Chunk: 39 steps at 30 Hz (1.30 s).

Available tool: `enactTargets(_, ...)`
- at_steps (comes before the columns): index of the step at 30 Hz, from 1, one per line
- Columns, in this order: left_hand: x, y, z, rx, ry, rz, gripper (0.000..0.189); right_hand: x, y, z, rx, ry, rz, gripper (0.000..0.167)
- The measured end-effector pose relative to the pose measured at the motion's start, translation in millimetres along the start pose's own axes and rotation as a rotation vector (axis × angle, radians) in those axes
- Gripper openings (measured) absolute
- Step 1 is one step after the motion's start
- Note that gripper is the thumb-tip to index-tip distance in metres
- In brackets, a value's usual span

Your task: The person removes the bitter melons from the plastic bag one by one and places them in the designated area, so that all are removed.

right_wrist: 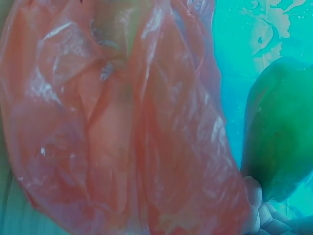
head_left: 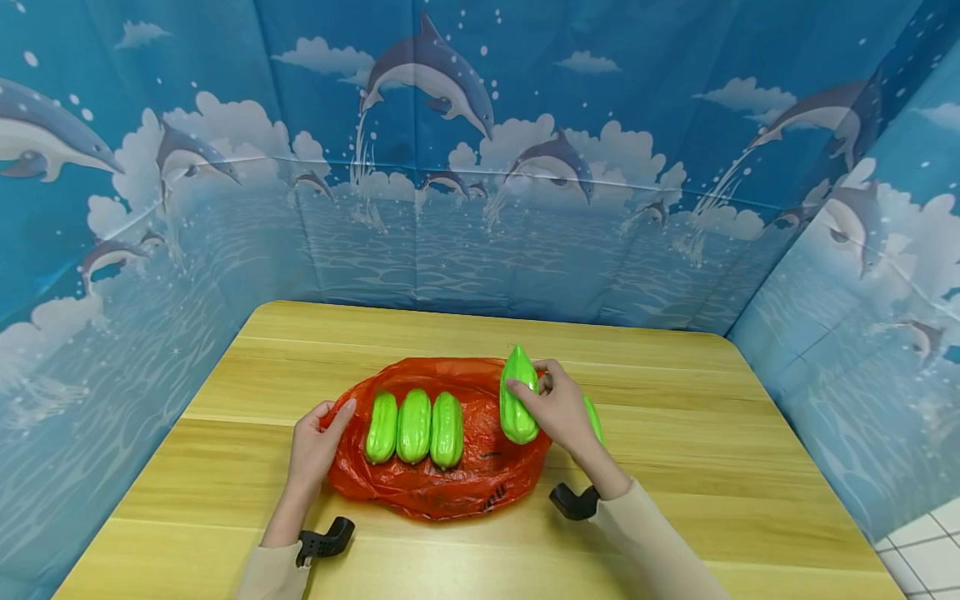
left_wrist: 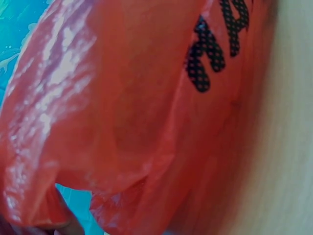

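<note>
Right hand (head_left: pixel 561 410), forearm slanting inward: grip closed round green gourd (head_left: pixel 517 417), at right end of red bag (head_left: pixel 438 500). Left hand (head_left: pixel 312 446): pinching bag's left rim, so far as I can see. Three gourds (head_left: pixel 414 425) inside.

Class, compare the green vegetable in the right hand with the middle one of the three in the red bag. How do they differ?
The held vegetable is gripped by the right hand; the middle vegetable lies in the red bag, untouched.
The held vegetable's far end shows a pointed tip; the middle vegetable's looks rounded.
Fingers partly cover the held vegetable; no hand covers the middle vegetable.
Both are bright green, glossy and elongated.
</note>
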<state>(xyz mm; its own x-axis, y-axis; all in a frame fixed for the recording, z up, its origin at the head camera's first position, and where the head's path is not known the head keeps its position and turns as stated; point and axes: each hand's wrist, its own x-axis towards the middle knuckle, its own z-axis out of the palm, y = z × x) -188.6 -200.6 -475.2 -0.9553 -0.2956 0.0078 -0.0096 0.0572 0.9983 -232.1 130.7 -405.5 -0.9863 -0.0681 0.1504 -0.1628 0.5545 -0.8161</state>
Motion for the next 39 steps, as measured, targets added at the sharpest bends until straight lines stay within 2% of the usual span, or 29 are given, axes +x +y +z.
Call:
enactTargets(15,-0.4,0.7,-0.6,0.002,0.0,0.009,0.044,-2.7,5.1,-10.8,0.09,-0.019,0.089,0.058)
enactTargets(39,-0.2,-0.7,-0.3,0.01,-0.01,0.002,0.046,0.3,19.2,-35.1,0.078,0.063,0.099,0.056)
